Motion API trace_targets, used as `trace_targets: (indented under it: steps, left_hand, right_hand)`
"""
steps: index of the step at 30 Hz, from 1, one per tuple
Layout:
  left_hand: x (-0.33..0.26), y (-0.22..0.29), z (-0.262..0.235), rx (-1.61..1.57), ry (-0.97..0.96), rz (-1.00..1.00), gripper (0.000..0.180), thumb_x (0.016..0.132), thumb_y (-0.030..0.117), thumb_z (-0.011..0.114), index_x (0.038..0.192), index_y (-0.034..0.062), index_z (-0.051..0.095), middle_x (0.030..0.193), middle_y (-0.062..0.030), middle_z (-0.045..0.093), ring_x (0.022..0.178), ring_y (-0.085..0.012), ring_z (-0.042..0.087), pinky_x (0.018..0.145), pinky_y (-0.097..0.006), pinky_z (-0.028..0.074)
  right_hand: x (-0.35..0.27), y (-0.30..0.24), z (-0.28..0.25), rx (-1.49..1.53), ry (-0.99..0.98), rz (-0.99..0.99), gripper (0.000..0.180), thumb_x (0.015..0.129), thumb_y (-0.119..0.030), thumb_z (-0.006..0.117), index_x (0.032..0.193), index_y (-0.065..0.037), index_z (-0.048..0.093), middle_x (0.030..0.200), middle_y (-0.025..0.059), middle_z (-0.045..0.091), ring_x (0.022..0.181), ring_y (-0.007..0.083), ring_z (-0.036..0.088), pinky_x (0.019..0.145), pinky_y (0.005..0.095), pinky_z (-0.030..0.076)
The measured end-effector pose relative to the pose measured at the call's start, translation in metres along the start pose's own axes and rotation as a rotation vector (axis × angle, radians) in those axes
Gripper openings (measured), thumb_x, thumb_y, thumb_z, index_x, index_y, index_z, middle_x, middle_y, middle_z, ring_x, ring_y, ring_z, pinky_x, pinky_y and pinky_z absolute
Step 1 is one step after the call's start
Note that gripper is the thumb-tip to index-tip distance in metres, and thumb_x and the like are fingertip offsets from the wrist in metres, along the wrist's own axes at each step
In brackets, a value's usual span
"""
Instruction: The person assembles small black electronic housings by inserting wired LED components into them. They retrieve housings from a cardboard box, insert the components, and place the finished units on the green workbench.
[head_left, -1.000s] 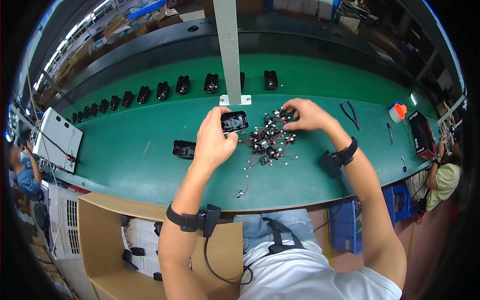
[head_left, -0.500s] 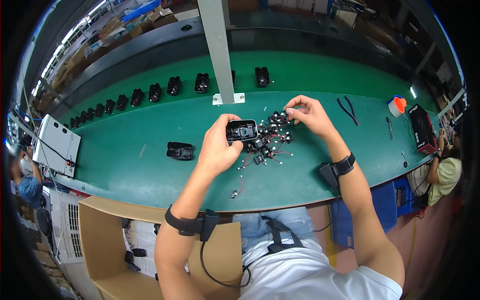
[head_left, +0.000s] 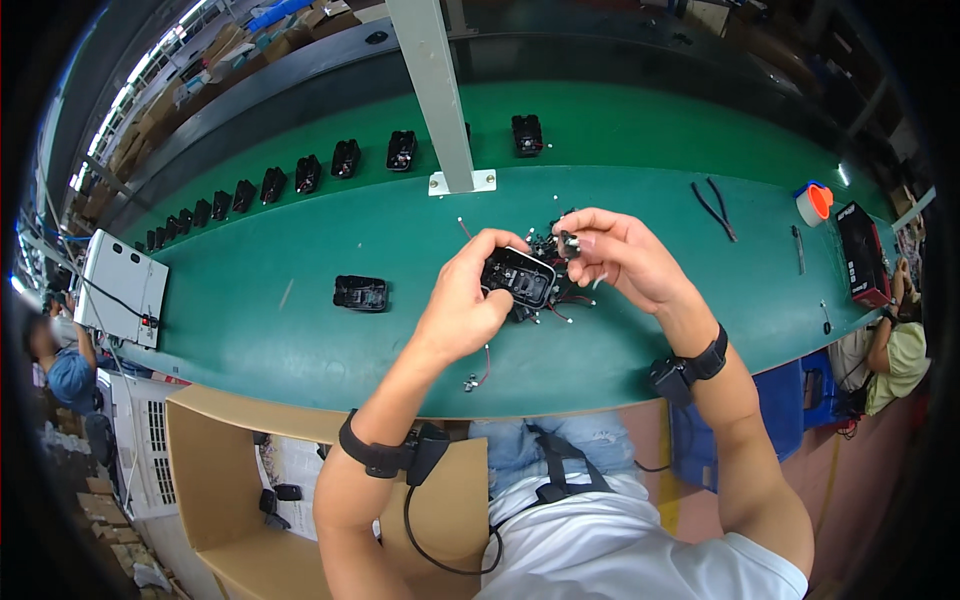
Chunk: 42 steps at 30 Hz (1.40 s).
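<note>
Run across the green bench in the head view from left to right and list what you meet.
White box → lone black housing lying on the bench → left hand → black housing held in it → right hand → black pliers → tape roll with orange core → black and red box.

The left hand (head_left: 465, 305) has lifted the black housing (head_left: 518, 276) off the pile of wired parts (head_left: 548, 300) on the bench. The right hand (head_left: 618, 255) has picked a small part (head_left: 569, 242) and raised it beside the housing.
</note>
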<state>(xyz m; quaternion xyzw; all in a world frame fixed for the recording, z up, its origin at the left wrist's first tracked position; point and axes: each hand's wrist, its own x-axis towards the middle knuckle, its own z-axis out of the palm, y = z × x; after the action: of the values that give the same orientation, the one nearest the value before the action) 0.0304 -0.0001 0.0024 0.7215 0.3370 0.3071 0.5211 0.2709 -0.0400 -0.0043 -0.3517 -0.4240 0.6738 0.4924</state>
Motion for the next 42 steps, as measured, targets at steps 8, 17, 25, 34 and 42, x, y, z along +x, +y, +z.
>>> trace_targets:
  steps: [8, 17, 25, 34, 42]
  left_hand:
    - [-0.006, 0.005, 0.007, -0.201, -0.094, -0.070, 0.055, 0.072, 0.001, 0.056, 0.127, 0.0031, 0.051, 0.110, -0.0053, 0.060, 0.095, -0.0122, 0.059, 0.080, -0.028, 0.050]
    - [-0.004, -0.003, 0.005, 0.067, -0.083, 0.023, 0.021, 0.093, 0.016, 0.062, 0.109, 0.0014, 0.061, 0.094, -0.0028, 0.061, 0.089, -0.0111, 0.056, 0.080, -0.028, 0.047]
    - [-0.004, -0.003, 0.000, -0.208, -0.158, -0.095, 0.021, 0.102, 0.022, 0.055, 0.100, 0.0024, 0.063, 0.087, 0.0045, 0.058, 0.081, -0.0040, 0.048, 0.072, -0.023, 0.041]
    - [-0.005, 0.001, -0.005, -0.251, -0.129, -0.123, 0.025, 0.102, 0.026, 0.059, 0.099, 0.0022, 0.067, 0.085, 0.0039, 0.061, 0.080, -0.0035, 0.051, 0.071, -0.022, 0.044]
    - [-0.003, 0.007, -0.006, -0.216, -0.164, -0.166, 0.034, 0.105, 0.033, 0.052, 0.103, 0.0019, 0.067, 0.087, 0.0021, 0.062, 0.079, -0.0046, 0.052, 0.071, -0.022, 0.044]
  right_hand:
    - [-0.008, 0.000, 0.021, 0.041, 0.040, -0.065, 0.014, 0.093, -0.005, 0.068, 0.103, -0.002, 0.060, 0.088, 0.0072, 0.067, 0.075, 0.0110, 0.067, 0.066, 0.0238, 0.055]
    - [-0.011, 0.017, 0.033, -0.596, 0.107, -0.422, 0.009, 0.090, 0.002, 0.063, 0.098, 0.001, 0.066, 0.096, 0.0070, 0.066, 0.077, 0.0121, 0.066, 0.070, 0.0249, 0.054]
    - [-0.008, 0.017, 0.035, -0.854, 0.091, -0.702, 0.012, 0.086, 0.003, 0.067, 0.098, 0.001, 0.067, 0.094, 0.0095, 0.068, 0.078, 0.0151, 0.067, 0.069, 0.0265, 0.056]
    - [-0.008, 0.021, 0.037, -0.765, 0.113, -0.624, 0.017, 0.084, 0.002, 0.070, 0.101, -0.001, 0.069, 0.100, 0.0096, 0.070, 0.082, 0.0159, 0.068, 0.068, 0.0270, 0.057]
    - [-0.003, 0.018, 0.028, -0.634, 0.094, -0.563, 0.009, 0.086, -0.004, 0.074, 0.094, -0.001, 0.072, 0.113, 0.0117, 0.067, 0.092, 0.0171, 0.068, 0.075, 0.0282, 0.057]
